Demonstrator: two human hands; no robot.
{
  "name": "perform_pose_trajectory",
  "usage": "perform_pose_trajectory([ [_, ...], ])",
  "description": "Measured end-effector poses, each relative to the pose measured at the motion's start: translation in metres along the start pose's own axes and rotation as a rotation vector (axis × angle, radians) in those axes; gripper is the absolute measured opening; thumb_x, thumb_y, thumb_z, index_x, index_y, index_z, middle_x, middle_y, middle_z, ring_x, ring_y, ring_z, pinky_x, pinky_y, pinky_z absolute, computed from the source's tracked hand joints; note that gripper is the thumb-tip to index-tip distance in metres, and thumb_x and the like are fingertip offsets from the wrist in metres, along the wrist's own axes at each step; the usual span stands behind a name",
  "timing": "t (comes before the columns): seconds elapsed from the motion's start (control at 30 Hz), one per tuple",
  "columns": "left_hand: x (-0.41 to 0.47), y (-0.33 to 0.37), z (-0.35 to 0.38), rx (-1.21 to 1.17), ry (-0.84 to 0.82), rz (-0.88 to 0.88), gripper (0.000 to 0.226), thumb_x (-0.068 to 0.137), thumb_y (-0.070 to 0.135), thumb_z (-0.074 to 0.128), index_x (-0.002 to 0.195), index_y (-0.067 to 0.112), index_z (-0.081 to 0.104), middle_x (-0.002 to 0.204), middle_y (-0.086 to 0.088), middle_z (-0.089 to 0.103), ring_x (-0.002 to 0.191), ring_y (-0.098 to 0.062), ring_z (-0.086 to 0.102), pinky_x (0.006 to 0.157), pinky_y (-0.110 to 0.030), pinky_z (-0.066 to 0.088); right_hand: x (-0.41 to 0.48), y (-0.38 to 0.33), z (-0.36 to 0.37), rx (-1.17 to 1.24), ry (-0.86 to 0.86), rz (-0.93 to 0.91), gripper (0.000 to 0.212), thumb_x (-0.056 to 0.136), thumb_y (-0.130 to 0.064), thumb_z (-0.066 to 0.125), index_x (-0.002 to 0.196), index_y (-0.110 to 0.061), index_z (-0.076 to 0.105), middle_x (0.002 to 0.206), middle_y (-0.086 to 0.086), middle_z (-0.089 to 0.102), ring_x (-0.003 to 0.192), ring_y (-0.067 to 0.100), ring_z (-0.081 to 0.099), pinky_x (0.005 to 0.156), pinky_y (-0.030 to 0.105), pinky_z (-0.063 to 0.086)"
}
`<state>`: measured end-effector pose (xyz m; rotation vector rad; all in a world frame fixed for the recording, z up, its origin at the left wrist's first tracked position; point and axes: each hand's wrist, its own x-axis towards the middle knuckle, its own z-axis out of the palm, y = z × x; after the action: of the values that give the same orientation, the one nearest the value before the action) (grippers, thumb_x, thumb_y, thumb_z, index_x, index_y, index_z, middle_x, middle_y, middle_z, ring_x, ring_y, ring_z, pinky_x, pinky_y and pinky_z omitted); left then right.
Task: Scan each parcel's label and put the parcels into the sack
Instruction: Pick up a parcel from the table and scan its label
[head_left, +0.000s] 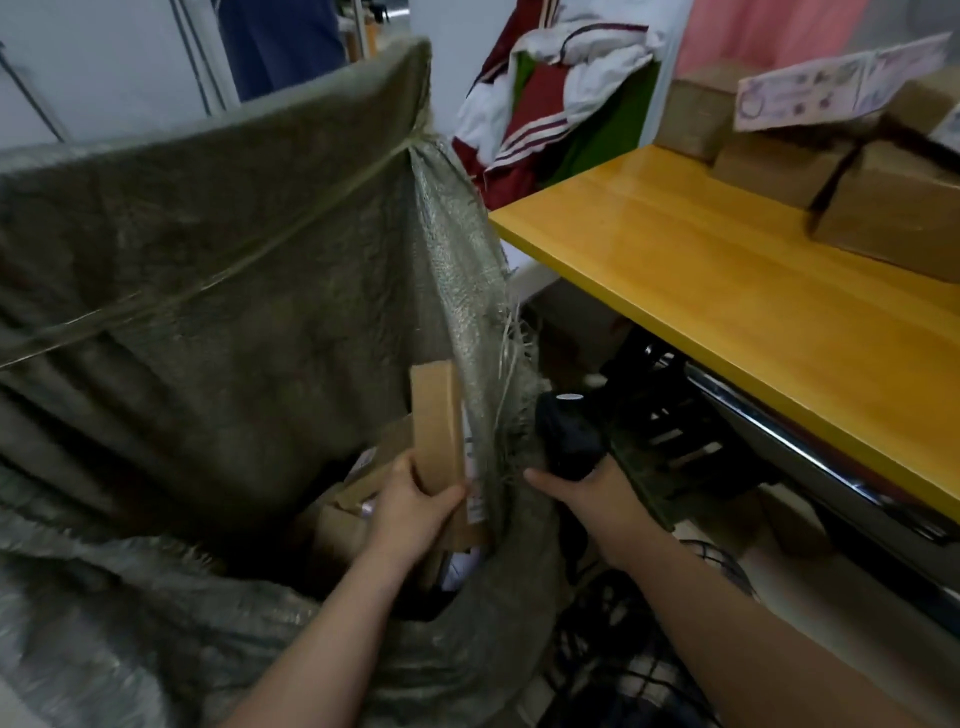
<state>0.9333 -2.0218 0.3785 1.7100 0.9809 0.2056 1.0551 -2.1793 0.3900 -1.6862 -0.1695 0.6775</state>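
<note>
Since the flat cardboard parcel (436, 421) stands on end inside the mouth of the sack (234, 260), close against the sack's right-hand wall, it looks to be on its way in rather than waiting for a scan. Its narrow brown edge faces the camera, and a white label (474, 467) shows only as a thin strip on the side turned toward the sack wall. Held upright like this, it should slip down past the rim without catching. The left hand (410, 509) grips the parcel at its lower end, fingers and thumb curled firmly round the cardboard.

Below that hand, other brown parcels (353, 499) lie heaped in the bottom of the sack, which suggests the job is partway through. The sack's back wall is pulled up high and taut over some support. I judge that is meant to hold the mouth wide, so a parcel can be dropped in with one hand.

Just outside the frayed right rim, the right hand (587, 499) is wrapped round the handle of a black scanner (569, 436). The scanner's head points upward and sits clear of the parcel, out of the way and ready for the next label. Further right, a yellow table (727, 270) carries more cardboard boxes (883, 208), well apart from the sack and probably the ones left to do.
</note>
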Motion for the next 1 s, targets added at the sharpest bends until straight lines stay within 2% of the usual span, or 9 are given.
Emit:
perform_pose_trajectory([
  [0.13, -0.003, 0.009, 0.014, -0.175, -0.155, -0.064, 0.047, 0.081, 0.026, 0.076, 0.118, 0.027, 0.047, 0.103, 0.004, 0.064, 0.097, -0.018, 0.065, 0.092, -0.04, 0.053, -0.005, 0.015, -0.005, 0.05, 0.049, -0.044, 0.064, 0.071, -0.005, 0.082, 0.129, -0.011, 0.055, 0.119, 0.0, 0.065, 0.109, 0.013, 0.062, 0.079, 0.018, 0.055],
  [0.27, -0.011, 0.005, 0.009, -0.191, -0.204, -0.062, 0.052, 0.08, 0.028, 0.075, 0.126, 0.025, 0.051, 0.111, 0.004, 0.064, 0.099, -0.014, 0.065, 0.09, -0.032, 0.053, -0.007, 0.016, 0.002, 0.023, 0.091, -0.021, 0.068, 0.074, 0.007, 0.075, 0.135, -0.005, 0.047, 0.125, 0.009, 0.06, 0.109, 0.018, 0.059, 0.079, 0.017, 0.052],
  [0.33, -0.011, 0.002, -0.002, -0.192, -0.229, -0.085, 0.059, 0.08, 0.027, 0.076, 0.132, 0.023, 0.05, 0.112, 0.0, 0.066, 0.1, -0.016, 0.065, 0.092, -0.035, 0.052, -0.01, 0.006, 0.004, -0.043, 0.126, 0.002, 0.063, 0.076, 0.011, 0.068, 0.134, -0.003, 0.046, 0.125, 0.013, 0.058, 0.109, 0.025, 0.057, 0.083, 0.027, 0.052],
  [0.43, -0.006, -0.002, -0.027, 0.038, -0.078, -0.065, 0.066, 0.075, 0.035, 0.079, 0.132, 0.019, 0.049, 0.115, -0.003, 0.064, 0.102, -0.021, 0.063, 0.092, -0.041, 0.051, -0.017, -0.026, -0.006, -0.14, 0.189, -0.018, 0.044, 0.078, 0.009, 0.066, 0.115, -0.012, 0.056, 0.11, 0.012, 0.064, 0.099, 0.028, 0.06, 0.087, 0.041, 0.051],
  [0.5, -0.001, -0.005, -0.047, 0.223, 0.106, -0.064, 0.071, 0.071, 0.043, 0.08, 0.129, 0.014, 0.051, 0.119, -0.01, 0.062, 0.106, -0.027, 0.06, 0.093, -0.043, 0.05, -0.027, -0.058, -0.016, -0.05, 0.207, -0.05, 0.036, 0.076, 0.009, 0.067, 0.097, -0.019, 0.061, 0.09, 0.004, 0.068, 0.082, 0.021, 0.063, 0.07, 0.036, 0.053],
  [0.6, 0.005, -0.004, -0.066, 0.319, 0.166, -0.106, 0.082, 0.071, 0.052, 0.077, 0.135, 0.013, 0.044, 0.126, -0.014, 0.055, 0.112, -0.033, 0.055, 0.095, -0.046, 0.048, -0.045, -0.103, -0.029, 0.195, 0.076, -0.181, 0.034, 0.067, 0.006, 0.066, 0.072, -0.027, 0.069, 0.065, -0.002, 0.07, 0.066, 0.019, 0.069, 0.05, 0.032, 0.052],
  [0.73, 0.007, 0.013, -0.062, 0.361, 0.15, -0.05, 0.087, 0.072, 0.057, 0.074, 0.139, 0.015, 0.039, 0.13, -0.013, 0.051, 0.115, -0.033, 0.053, 0.097, -0.045, 0.046, -0.069, -0.104, -0.064, 0.157, 0.209, -0.26, 0.033, 0.07, 0.01, 0.064, 0.083, -0.02, 0.07, 0.07, -0.002, 0.072, 0.071, 0.023, 0.07, 0.056, 0.035, 0.055],
  [0.87, 0.008, 0.031, -0.04, 0.243, 0.06, -0.011, 0.083, 0.074, 0.057, 0.072, 0.137, 0.014, 0.041, 0.127, -0.01, 0.054, 0.111, -0.029, 0.057, 0.093, -0.045, 0.05, -0.08, -0.084, -0.086, 0.102, 0.341, -0.163, 0.023, 0.074, 0.012, 0.062, 0.09, -0.004, 0.063, 0.092, 0.034, 0.063, 0.088, 0.048, 0.064, 0.079, 0.063, 0.051],
  [1.0, 0.008, 0.039, -0.014, 0.16, -0.053, -0.004, 0.072, 0.073, 0.055, 0.073, 0.127, 0.017, 0.045, 0.118, -0.006, 0.061, 0.104, -0.024, 0.06, 0.09, -0.044, 0.052, -0.081, -0.087, -0.083, 0.061, 0.403, -0.217, 0.029, 0.072, 0.012, 0.062, 0.068, -0.016, 0.058, 0.065, 0.009, 0.058, 0.068, 0.025, 0.058, 0.065, 0.038, 0.045],
])
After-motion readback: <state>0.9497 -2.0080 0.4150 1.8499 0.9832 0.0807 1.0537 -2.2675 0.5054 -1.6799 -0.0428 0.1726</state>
